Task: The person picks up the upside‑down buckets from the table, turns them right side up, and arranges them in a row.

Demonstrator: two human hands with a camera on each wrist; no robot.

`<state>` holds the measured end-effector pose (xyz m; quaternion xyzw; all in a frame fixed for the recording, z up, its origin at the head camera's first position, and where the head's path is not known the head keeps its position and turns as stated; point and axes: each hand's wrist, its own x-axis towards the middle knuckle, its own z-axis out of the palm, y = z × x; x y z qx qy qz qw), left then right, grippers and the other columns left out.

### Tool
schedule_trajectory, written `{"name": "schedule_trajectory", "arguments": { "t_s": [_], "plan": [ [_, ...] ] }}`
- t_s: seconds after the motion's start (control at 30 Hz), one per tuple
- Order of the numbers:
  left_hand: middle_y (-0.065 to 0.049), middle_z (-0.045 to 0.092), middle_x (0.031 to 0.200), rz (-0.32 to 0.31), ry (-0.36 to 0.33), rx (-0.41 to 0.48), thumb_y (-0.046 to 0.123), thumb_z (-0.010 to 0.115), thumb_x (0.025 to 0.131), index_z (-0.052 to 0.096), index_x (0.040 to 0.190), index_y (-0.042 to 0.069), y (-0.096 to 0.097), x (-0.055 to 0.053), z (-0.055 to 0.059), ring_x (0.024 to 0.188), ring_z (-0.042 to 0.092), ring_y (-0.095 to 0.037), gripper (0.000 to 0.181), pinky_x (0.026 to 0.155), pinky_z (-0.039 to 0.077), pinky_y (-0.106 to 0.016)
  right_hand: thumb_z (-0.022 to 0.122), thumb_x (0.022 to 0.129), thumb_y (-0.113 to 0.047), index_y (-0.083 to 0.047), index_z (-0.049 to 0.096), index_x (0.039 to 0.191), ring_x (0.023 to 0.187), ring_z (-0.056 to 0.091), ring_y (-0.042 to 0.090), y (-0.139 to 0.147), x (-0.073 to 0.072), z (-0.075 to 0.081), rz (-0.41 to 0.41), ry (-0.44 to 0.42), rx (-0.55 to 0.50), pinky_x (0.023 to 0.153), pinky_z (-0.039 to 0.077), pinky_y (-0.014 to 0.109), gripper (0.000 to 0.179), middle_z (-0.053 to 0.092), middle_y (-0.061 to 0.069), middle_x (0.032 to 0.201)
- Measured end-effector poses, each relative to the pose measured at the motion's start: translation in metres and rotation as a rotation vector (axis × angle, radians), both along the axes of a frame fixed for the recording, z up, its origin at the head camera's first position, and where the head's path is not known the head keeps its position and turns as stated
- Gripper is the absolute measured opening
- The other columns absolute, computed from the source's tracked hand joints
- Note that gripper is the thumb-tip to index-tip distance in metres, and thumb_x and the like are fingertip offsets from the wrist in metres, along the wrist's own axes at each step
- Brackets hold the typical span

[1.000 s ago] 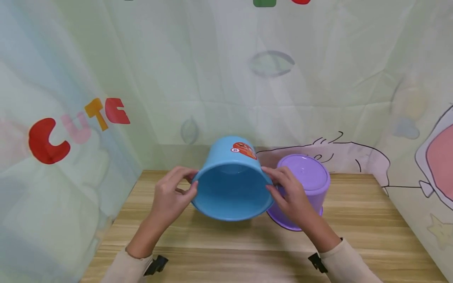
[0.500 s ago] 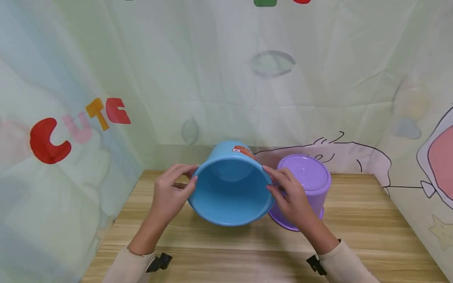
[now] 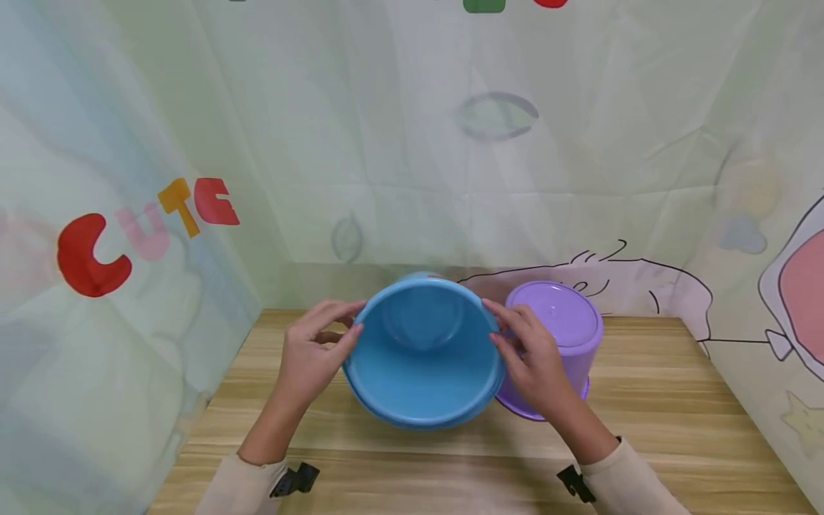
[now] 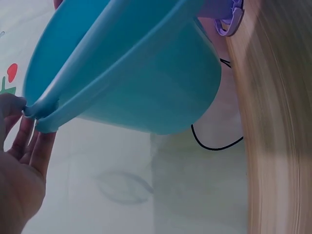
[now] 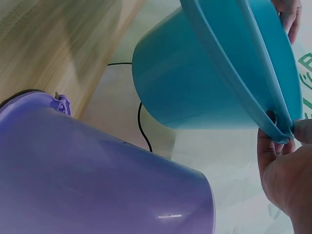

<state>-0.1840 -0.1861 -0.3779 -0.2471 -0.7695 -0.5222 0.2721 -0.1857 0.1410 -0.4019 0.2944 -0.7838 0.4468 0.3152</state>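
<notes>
A blue bucket is held tilted over the table, its open mouth toward the head camera and the inside of its base in sight. My left hand pinches the rim at the left side, thumb inside and fingers outside. Opposite it, my right hand pinches the right side of the rim. In the right wrist view the handle lies close along the rim, gathered near the fingers. Just right of the blue bucket a purple bucket stands upside down on the table, partly hidden behind my right hand.
The wooden table reaches back to a printed cloth that hangs behind it and on both sides. Black clips sit at the sleeve cuffs.
Both hands have tipped the blue bucket so that its mouth faces further upward. Its front rim is lower in view and its orange-red label is now nearly hidden. The purple bucket stays put.
</notes>
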Motion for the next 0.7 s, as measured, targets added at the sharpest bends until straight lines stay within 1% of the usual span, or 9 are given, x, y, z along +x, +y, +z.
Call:
{"name": "schedule_trajectory", "arguments": {
  "t_s": [0.1, 0.3, 0.47, 0.6, 0.7],
  "plan": [
    [-0.012, 0.071, 0.11, -0.005, -0.018, -0.002, -0.009, 0.075, 0.087, 0.075, 0.122, 0.005, -0.001, 0.0, -0.002, 0.09, 0.065, -0.009, 0.038, 0.065, 0.062, -0.022, 0.07, 0.089, 0.013, -0.008, 0.065, 0.139, 0.078, 0.05, 0.008, 0.001, 0.0, 0.002, -0.007, -0.017, -0.007, 0.06, 0.049, 0.015, 0.054, 0.059, 0.005, 0.1],
    [-0.01, 0.07, 0.115, 0.008, -0.071, -0.02, -0.004, 0.074, 0.091, 0.074, 0.127, 0.008, 0.0, -0.002, -0.004, 0.09, 0.066, -0.008, 0.038, 0.067, 0.061, -0.021, 0.068, 0.093, 0.01, -0.011, 0.064, 0.14, 0.08, 0.051, 0.009, 0.002, -0.003, 0.003, -0.002, -0.058, -0.018, 0.057, 0.049, 0.017, 0.052, 0.058, 0.003, 0.098],
    [-0.012, 0.069, 0.119, -0.018, -0.111, -0.019, -0.004, 0.072, 0.092, 0.073, 0.128, 0.007, -0.001, -0.006, -0.007, 0.089, 0.068, -0.007, 0.037, 0.065, 0.062, -0.024, 0.067, 0.093, 0.009, -0.012, 0.064, 0.14, 0.085, 0.054, 0.01, 0.001, -0.005, 0.003, -0.004, -0.098, -0.014, 0.06, 0.052, 0.019, 0.051, 0.06, 0.003, 0.098],
    [-0.013, 0.069, 0.119, -0.009, -0.139, -0.035, -0.002, 0.072, 0.094, 0.072, 0.129, 0.007, -0.004, -0.008, -0.01, 0.088, 0.068, -0.007, 0.037, 0.064, 0.062, -0.023, 0.068, 0.092, 0.009, -0.01, 0.066, 0.138, 0.085, 0.055, 0.01, -0.003, -0.007, 0.004, -0.01, -0.123, -0.009, 0.062, 0.053, 0.021, 0.049, 0.061, 0.005, 0.096],
    [-0.012, 0.069, 0.117, -0.011, -0.16, -0.035, 0.0, 0.071, 0.095, 0.072, 0.129, 0.008, -0.007, -0.011, -0.009, 0.087, 0.069, -0.013, 0.035, 0.063, 0.062, -0.024, 0.069, 0.092, 0.008, -0.009, 0.066, 0.137, 0.085, 0.056, 0.011, -0.006, -0.009, 0.006, -0.019, -0.14, -0.002, 0.064, 0.054, 0.023, 0.048, 0.061, 0.006, 0.096]
  ]
}}
